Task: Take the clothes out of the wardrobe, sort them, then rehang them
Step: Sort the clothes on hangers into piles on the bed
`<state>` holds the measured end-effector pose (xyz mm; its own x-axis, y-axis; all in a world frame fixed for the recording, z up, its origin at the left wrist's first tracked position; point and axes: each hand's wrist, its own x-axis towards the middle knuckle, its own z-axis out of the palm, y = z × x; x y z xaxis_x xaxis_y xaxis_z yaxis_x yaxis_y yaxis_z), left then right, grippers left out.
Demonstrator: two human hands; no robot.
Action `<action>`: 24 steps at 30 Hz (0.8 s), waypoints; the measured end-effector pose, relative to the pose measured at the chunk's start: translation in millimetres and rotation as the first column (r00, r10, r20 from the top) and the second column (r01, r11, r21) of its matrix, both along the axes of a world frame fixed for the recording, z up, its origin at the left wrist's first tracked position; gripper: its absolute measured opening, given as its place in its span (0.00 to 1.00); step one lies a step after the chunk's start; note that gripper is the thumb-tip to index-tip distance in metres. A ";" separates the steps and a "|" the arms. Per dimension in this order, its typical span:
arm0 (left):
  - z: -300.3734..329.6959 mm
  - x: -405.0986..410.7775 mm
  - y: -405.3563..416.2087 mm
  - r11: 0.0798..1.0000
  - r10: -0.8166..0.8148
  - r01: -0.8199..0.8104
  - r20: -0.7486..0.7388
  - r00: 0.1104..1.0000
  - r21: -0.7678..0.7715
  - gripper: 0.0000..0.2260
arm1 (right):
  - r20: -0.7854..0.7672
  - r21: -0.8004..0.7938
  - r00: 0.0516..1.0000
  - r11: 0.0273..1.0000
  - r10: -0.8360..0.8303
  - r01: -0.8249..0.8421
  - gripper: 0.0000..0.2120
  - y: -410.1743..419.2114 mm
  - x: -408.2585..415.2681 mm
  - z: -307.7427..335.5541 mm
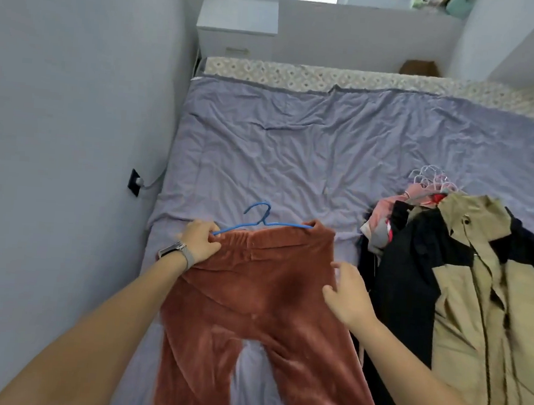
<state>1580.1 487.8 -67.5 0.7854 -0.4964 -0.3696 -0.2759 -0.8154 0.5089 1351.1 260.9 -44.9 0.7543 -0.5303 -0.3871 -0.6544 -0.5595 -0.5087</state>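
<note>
Head view: left hand (199,240) seemingly grips trousers (261,301); right hand (347,296) alongside.

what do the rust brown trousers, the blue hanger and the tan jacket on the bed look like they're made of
Rust-brown trousers: probably velvet or velour, given the soft pile with a patchy sheen.
Blue hanger: thin, smooth and evenly coloured, so likely plastic or plastic-coated wire; the picture cannot settle which.
Tan jacket: a matte woven fabric, perhaps cotton or a synthetic shell, creasing crisply.
</note>
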 end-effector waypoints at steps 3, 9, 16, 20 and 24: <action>-29.5 18.2 -6.4 0.999 0.026 -0.026 -0.007 1.000 0.026 0.08 | -0.086 0.061 0.996 0.998 0.016 -0.010 0.22 -5.8 0.4 -19.2; -62.5 48.8 -31.2 0.994 0.102 -0.105 0.076 0.992 0.038 0.16 | -0.154 0.100 0.988 0.995 0.021 -0.006 0.21 -16.0 7.8 -36.1; -44.0 2.2 -66.5 0.999 0.002 0.003 0.100 0.995 -0.044 0.27 | -0.151 0.145 0.988 0.988 -0.021 0.044 0.18 -29.5 -4.5 -29.4; -14.2 -50.6 -86.8 0.990 -0.082 0.086 0.049 0.995 -0.107 0.28 | -0.121 0.140 0.993 0.990 -0.007 0.024 0.17 -38.2 -20.4 -15.5; 18.4 -110.4 -122.5 0.976 -0.096 0.093 -0.007 0.995 -0.196 0.30 | -0.092 0.102 0.994 0.994 0.050 -0.040 0.15 -58.2 -50.8 14.5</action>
<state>1469.7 365.3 -49.1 0.7261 -0.6321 -0.2708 -0.3369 -0.6703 0.6612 1300.2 202.7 -30.4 0.7339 -0.4519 -0.5071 -0.6776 -0.5390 -0.5003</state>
